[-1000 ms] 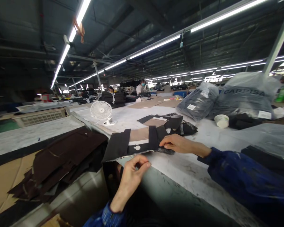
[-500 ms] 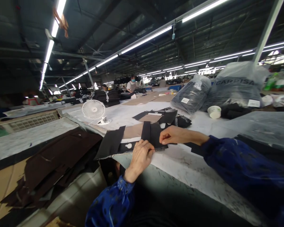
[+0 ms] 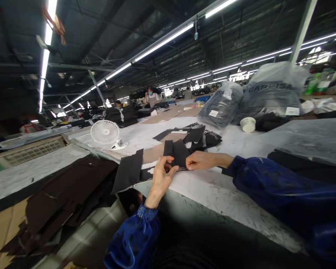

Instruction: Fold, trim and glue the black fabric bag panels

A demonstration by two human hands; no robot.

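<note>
Left hand (image 3: 161,176) has come up from below tabletop (image 3: 212,190) near edge within last second. Its thumb and fingers now pinch lower left corner of black fabric piece (image 3: 177,151). Right hand (image 3: 201,161) has slid closer and pinches piece's lower right edge. Piece sits at near edge, overlapping tan sheet (image 3: 154,154). Judged: both hands now share hold.

Bare tabletop (image 3: 218,190) near; fabric pieces (image 3: 184,144), fan (image 3: 101,132) beyond.
</note>
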